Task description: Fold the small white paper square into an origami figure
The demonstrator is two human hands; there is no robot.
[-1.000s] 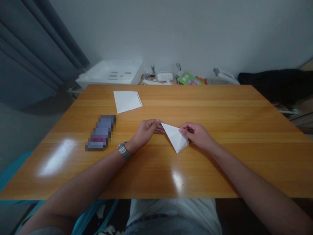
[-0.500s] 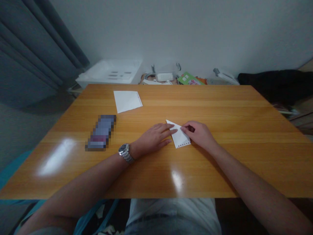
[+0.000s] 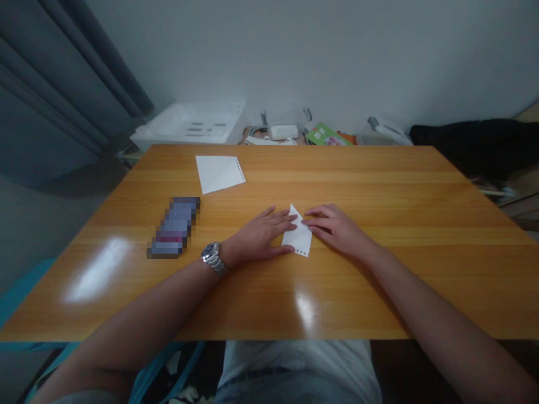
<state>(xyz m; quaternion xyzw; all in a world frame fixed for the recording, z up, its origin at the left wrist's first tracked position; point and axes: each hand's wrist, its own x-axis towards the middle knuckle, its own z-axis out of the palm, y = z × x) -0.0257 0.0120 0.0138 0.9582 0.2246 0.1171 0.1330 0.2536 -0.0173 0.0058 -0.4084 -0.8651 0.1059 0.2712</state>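
Note:
A small folded white paper (image 3: 298, 238) with punched holes along one edge lies flat on the wooden table (image 3: 379, 185), between my two hands. My left hand (image 3: 261, 235), a metal watch on its wrist, lies flat with fingers stretched out, fingertips resting on the paper's left side. My right hand (image 3: 337, 227) lies flat too, its extended fingers pressing the paper's right side. Both hands are open on the sheet.
A second white sheet (image 3: 219, 173) lies at the table's far left. A pixelated dark object (image 3: 173, 227) sits left of my left hand. Behind the table are a white box (image 3: 189, 126), a green booklet (image 3: 326, 134) and a dark cloth (image 3: 471, 140).
The paper went from held up by its corners to lying flat on the table. Both hands opened and now press on it; the paper turned and shifted slightly left.

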